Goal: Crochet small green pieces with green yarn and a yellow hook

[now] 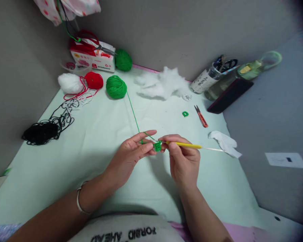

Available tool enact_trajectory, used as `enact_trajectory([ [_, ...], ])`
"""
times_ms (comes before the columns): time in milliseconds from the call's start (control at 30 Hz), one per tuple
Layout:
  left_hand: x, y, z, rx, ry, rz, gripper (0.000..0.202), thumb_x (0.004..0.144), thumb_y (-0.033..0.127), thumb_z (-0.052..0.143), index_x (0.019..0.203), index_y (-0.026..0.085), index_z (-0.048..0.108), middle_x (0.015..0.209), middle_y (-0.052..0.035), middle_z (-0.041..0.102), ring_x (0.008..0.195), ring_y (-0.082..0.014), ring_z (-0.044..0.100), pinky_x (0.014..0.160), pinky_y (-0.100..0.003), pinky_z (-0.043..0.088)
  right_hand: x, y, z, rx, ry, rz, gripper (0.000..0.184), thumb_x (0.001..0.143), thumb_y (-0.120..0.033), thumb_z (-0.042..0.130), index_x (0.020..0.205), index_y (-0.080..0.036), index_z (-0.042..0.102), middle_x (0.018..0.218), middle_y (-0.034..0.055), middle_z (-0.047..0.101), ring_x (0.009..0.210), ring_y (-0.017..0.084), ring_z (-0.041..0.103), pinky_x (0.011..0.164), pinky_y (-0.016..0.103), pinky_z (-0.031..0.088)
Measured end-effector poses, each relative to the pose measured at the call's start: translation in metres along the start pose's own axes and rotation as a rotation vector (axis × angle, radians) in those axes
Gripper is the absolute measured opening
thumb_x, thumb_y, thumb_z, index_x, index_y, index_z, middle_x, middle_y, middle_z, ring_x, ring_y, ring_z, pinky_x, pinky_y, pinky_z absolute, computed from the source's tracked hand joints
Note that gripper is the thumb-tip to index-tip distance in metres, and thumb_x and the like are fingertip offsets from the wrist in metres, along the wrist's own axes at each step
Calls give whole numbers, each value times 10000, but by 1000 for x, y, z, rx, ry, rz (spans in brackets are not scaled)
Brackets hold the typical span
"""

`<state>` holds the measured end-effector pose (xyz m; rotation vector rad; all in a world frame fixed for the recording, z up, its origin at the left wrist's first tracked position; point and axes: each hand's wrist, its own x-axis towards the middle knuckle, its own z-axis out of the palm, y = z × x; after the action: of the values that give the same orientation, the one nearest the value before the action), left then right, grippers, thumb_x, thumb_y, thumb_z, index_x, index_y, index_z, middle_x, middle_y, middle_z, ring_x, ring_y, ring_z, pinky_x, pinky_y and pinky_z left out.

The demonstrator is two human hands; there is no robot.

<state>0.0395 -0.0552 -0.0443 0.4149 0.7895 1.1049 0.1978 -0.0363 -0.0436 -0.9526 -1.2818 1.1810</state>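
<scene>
My left hand (131, 153) pinches a small green crochet piece (157, 146), with the green strand (133, 114) running over its forefinger. That strand leads back to a green yarn ball (116, 86) at the far middle. My right hand (183, 158) is closed on a yellow-handled crochet hook (189, 145), whose tip is at the green piece. Both hands hover over the pale green cloth (91, 141).
Red yarn ball (94, 80), white yarn ball (70, 83), a second green ball (123, 59), a box with scissors (94, 55), tangled black yarn (41, 131), white stuffing (164, 82), orange snips (201, 117), a small green ring (185, 114), white tissue (226, 143), a phone (229, 95), a pen jar (209, 77) and a bottle (242, 72).
</scene>
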Motion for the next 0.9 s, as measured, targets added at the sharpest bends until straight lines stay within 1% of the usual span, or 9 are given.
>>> enact_trajectory([
  [67, 0, 1, -1, 6, 12, 12, 384, 837, 268, 771, 1209, 198, 702, 854, -10, 726, 814, -132, 643, 871, -286, 464, 3, 0, -1, 106, -12, 103, 128, 952, -262, 654, 957, -249, 781, 904, 36, 756, 681, 139, 655, 651, 298, 558],
  [100, 0, 1, -2, 10, 21, 19, 370, 833, 264, 777, 1191, 202, 709, 832, -1, 718, 812, -127, 639, 875, -282, 462, 3, 0, -1, 135, -15, 129, 134, 958, -273, 645, 954, -238, 775, 891, 37, 756, 660, 131, 648, 642, 291, 555],
  [200, 0, 1, -3, 20, 32, 21, 340, 821, 260, 792, 1151, 211, 724, 785, 23, 693, 785, -109, 623, 861, -268, 461, 4, -2, -2, 167, -11, 134, 150, 973, -300, 621, 946, -222, 746, 863, 39, 760, 636, 129, 639, 619, 286, 550],
  [267, 0, 0, -4, 30, 29, 20, 333, 827, 267, 789, 1149, 214, 725, 789, 25, 691, 777, -101, 618, 857, -264, 462, 3, -3, -2, 161, -12, 121, 159, 984, -312, 603, 945, -218, 725, 863, 44, 766, 626, 134, 640, 606, 292, 552],
  [500, -1, -1, -5, 79, 29, 45, 312, 848, 293, 774, 1151, 231, 730, 836, 12, 704, 846, -127, 648, 890, -288, 464, 0, -2, -3, 133, -30, 50, 168, 1013, -278, 564, 976, -204, 710, 907, 50, 769, 672, 138, 685, 633, 295, 570],
  [700, -1, 0, -6, 133, 54, 87, 294, 848, 301, 775, 1136, 250, 741, 846, 21, 688, 836, -129, 658, 847, -270, 457, -1, -3, -2, 66, -41, -37, 179, 1017, -241, 554, 991, -189, 722, 922, 64, 759, 699, 144, 691, 639, 305, 576],
  [900, 0, -1, -8, 178, 92, 113, 286, 832, 310, 795, 1111, 258, 758, 824, 33, 667, 805, -111, 638, 785, -239, 448, -4, -4, 0, -60, -42, -188, 199, 1007, -167, 538, 1025, -215, 731, 952, 54, 749, 721, 154, 686, 631, 319, 574],
])
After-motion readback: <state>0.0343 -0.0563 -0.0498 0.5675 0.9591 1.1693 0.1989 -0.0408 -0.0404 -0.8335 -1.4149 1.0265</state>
